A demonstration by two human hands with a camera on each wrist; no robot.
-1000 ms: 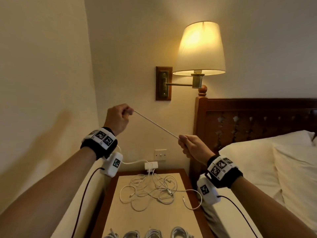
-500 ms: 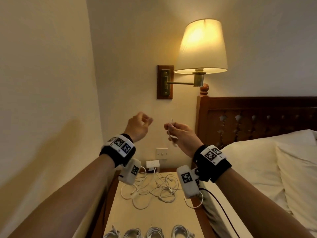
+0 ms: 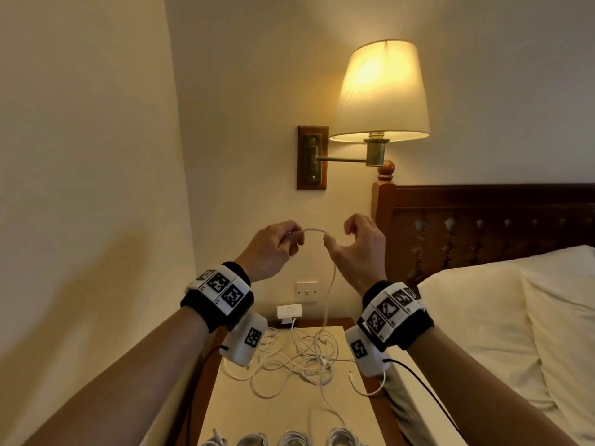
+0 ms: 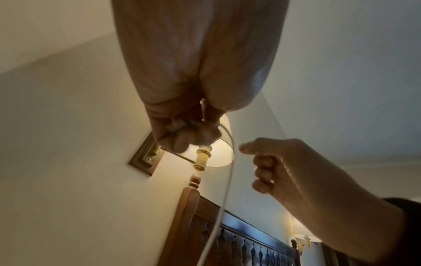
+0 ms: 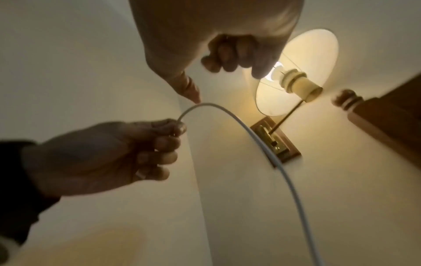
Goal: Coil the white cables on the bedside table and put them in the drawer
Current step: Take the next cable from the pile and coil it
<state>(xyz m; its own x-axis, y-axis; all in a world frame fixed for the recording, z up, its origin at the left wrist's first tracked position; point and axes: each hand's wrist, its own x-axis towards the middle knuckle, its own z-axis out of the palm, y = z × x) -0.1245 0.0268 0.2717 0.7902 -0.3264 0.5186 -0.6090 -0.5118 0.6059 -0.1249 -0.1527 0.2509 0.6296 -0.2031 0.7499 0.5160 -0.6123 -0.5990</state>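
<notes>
My left hand [image 3: 291, 239] is raised in front of the wall and grips one white cable [image 3: 314, 230] in its curled fingers. From there the cable arcs right, passes my right thumb and hangs down to a tangle of white cables [image 3: 306, 355] on the bedside table [image 3: 289, 407]. My right hand [image 3: 339, 235] has its fingers curled on nothing. Only its outstretched thumb tip meets the cable [image 5: 262, 144], as the right wrist view shows. Several coiled cables [image 3: 293, 439] lie along the table's near edge. No drawer is in view.
A lit wall lamp [image 3: 380, 91] hangs above and right of my hands. The wooden headboard [image 3: 483, 220] and a pillow [image 3: 483, 317] stand to the right. A wall switch [image 3: 306, 288] and a white adapter [image 3: 289, 310] sit behind the table. A wall closes the left side.
A second ago the cable was stretched taut between hands held wide apart. The hands came together, the right hand let go, and the cable now bends in a small arc.
</notes>
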